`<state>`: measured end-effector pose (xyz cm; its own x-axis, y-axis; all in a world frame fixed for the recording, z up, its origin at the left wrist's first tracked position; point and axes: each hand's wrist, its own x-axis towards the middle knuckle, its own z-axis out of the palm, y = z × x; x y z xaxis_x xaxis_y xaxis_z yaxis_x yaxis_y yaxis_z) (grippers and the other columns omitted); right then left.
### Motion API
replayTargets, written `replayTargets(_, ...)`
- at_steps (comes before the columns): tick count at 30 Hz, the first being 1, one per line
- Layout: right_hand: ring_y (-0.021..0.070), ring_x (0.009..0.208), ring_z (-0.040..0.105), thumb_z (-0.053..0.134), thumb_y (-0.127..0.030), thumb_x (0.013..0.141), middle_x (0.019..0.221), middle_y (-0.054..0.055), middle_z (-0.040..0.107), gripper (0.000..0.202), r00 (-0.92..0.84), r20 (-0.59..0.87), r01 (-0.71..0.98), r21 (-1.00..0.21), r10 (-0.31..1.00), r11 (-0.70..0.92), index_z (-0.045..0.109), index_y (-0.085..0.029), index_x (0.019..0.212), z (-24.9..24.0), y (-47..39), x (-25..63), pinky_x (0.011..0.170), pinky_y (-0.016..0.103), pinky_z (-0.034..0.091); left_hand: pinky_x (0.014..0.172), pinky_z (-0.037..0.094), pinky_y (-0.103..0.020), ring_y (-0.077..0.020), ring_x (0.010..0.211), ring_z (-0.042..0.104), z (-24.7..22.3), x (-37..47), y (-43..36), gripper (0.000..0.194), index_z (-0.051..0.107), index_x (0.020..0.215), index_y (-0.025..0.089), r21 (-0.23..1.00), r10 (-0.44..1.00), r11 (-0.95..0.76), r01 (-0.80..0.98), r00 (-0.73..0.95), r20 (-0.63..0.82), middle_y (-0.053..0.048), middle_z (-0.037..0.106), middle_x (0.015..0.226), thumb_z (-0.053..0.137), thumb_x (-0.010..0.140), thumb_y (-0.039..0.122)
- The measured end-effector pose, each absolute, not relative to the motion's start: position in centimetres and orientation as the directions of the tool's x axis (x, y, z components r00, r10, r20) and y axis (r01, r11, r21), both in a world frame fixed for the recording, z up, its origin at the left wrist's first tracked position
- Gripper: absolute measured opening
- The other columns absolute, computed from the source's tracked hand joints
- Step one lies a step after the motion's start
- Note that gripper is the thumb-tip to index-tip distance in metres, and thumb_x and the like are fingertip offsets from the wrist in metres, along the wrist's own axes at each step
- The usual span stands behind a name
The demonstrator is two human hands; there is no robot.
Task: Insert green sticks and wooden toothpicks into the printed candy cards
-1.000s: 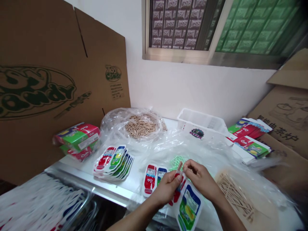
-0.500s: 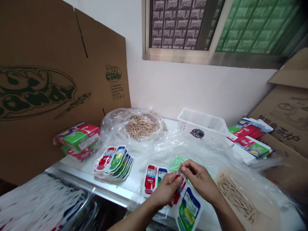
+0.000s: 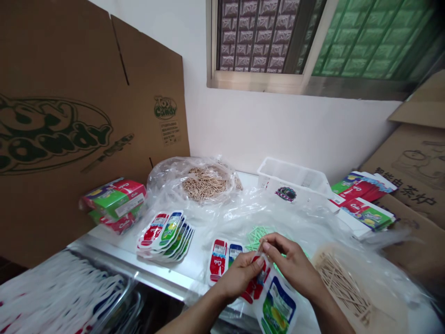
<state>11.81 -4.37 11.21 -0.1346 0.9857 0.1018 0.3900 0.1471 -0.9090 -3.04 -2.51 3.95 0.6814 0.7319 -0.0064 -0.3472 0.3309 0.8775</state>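
Observation:
Between my two hands hangs a double pouch [image 3: 277, 308] with a red cola half and a green-and-blue half. My left hand [image 3: 241, 276] pinches it by the red half. The fingers of my right hand [image 3: 287, 260] are closed at its top edge on a thin brown stick [image 3: 261, 245], partly hidden by the fingers. Left of my left hand another pouch [image 3: 218, 260] lies flat on the table. Behind my hands are light green sticks [image 3: 257, 235]. Brown sticks [image 3: 342, 285] lie in a tray right of my right hand.
A stack of pouches [image 3: 167, 236] and wrapped boxes [image 3: 116, 199] are on the left. Behind are a plastic bag of brown sticks [image 3: 205, 184] and a white basket [image 3: 294, 178]. Printed cartons [image 3: 365, 211] lie at right. Many pouches [image 3: 52, 297] fill the lower left.
The held pouch has swung slightly to the right and its red half has turned. My hands remain together at its top edge. The view has shifted a little.

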Motion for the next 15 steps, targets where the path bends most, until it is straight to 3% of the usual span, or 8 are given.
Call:
replayTargets(10,0.0131,0.065,0.055,0.049,-0.027,0.081,0.068,-0.003,0.06,0.012,-0.098,0.104,0.538,-0.831,0.99,0.141,0.057,-0.02,0.075,11.04,-4.26,12.1,0.061,0.022,0.041,0.061,0.036,-0.021,-0.0098,0.06,0.045,4.14,-3.4,-2.44,0.04,0.057,0.083,0.012,0.895,0.757,0.29,-0.339,0.654,0.003,-0.002,0.052,0.07,0.057,0.078,0.052)
replayTargets(15,0.0159,0.078,0.06,0.051,-0.034,0.083,0.083,0.001,0.066,0.019,-0.112,0.147,0.484,-0.856,0.983,0.183,0.061,-0.02,0.09,11.17,-4.4,12.18,0.072,0.025,0.045,0.056,0.033,-0.02,-0.0078,0.054,0.039,4.33,-3.78,-2.11,0.042,0.055,0.079,0.013,0.95,0.753,0.2,-0.239,0.658,0.007,0.002,0.044,0.064,0.052,0.079,0.055)
